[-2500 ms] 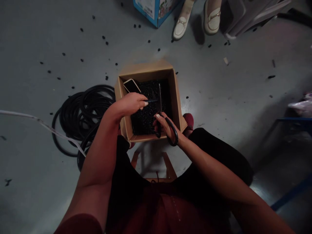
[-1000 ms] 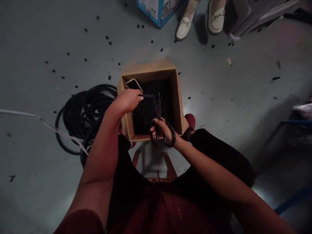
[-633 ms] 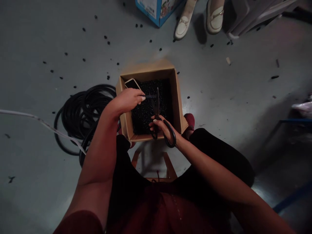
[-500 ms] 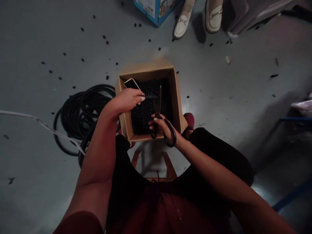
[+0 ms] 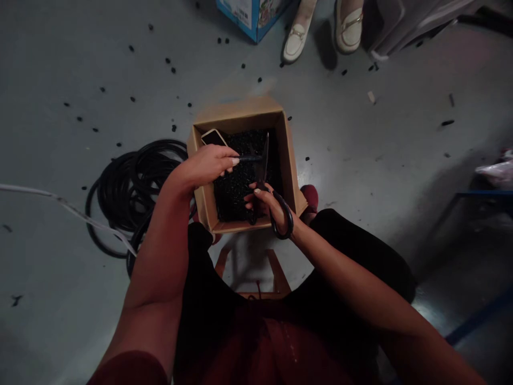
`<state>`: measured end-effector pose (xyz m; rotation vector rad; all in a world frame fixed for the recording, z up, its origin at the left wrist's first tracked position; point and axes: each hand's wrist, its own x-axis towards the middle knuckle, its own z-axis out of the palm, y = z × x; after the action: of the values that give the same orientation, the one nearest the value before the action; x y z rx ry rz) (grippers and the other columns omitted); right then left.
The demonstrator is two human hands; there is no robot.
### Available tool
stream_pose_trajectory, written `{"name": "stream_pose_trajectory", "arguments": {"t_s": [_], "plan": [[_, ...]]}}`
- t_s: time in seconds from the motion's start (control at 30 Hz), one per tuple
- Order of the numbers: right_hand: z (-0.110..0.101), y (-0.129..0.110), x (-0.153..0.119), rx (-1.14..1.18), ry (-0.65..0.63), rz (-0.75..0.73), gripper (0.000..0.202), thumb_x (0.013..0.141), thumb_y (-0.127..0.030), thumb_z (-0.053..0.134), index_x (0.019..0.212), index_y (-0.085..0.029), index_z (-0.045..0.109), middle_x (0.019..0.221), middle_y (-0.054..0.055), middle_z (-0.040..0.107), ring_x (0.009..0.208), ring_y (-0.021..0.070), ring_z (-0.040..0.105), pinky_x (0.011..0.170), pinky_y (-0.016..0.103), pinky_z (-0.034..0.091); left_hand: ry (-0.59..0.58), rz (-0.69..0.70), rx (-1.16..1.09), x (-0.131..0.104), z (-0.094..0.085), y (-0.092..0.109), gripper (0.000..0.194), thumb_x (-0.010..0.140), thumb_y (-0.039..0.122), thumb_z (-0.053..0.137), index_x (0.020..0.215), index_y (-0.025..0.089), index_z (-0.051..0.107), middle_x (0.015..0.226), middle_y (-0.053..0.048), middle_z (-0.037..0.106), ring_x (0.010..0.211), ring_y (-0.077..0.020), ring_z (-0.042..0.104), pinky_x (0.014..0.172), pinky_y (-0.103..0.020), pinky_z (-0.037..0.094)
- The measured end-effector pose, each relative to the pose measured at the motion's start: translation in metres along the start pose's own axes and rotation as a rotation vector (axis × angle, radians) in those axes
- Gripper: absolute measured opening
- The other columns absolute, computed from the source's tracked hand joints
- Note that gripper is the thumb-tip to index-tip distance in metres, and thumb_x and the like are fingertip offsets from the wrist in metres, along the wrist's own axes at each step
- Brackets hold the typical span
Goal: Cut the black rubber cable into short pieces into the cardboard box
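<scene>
Over a cardboard box point(image 5: 294, 166), my left hand point(image 5: 212, 163) pinches a black ribbed tube point(image 5: 250, 158) whose free end points right. My right hand point(image 5: 267, 204) is closed round the dark handles of large scissors point(image 5: 265, 155). Their blades point away from me, parted, with the tube's end at the blades. Small black pieces point(image 5: 236, 184) fill the bottom of the box. A phone-like flat object with a pale rim point(image 5: 214, 137) leans in the box's far left corner, partly behind my left hand.
Coiled black tubing point(image 5: 120, 187) lies left of the box, with a pale cord point(image 5: 72, 207) running towards it. Small black bits are scattered over the floor. Ahead are a blue box point(image 5: 244, 18), a person's feet in light shoes point(image 5: 295, 44) and a grey plastic stool point(image 5: 395, 27).
The scissors have tilted slightly to the right and their blades look a little further apart. The whole view has shifted slightly. My left hand still holds the tube.
</scene>
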<state>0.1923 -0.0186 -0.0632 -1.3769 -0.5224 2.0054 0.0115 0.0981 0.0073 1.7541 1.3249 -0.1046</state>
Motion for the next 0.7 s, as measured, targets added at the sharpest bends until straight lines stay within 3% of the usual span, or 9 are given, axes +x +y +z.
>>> {"name": "stream_pose_trajectory", "arguments": {"t_s": [0.7], "plan": [[-0.0043,0.0014,0.0036,-0.133,0.010,-0.094,0.044,0.079,-0.051,0.067,0.110,-0.022,0.056,0.093,0.002,0.066,0.083,0.0169,0.063,0.079,0.033,0.050,-0.077,0.017,0.087,0.0000,-0.0009,0.0012,0.038,0.090,0.032,0.044,0.106,0.014,0.073,0.087,-0.005,0.072,0.078,-0.0158,0.064,0.073,-0.026,0.048]]}}
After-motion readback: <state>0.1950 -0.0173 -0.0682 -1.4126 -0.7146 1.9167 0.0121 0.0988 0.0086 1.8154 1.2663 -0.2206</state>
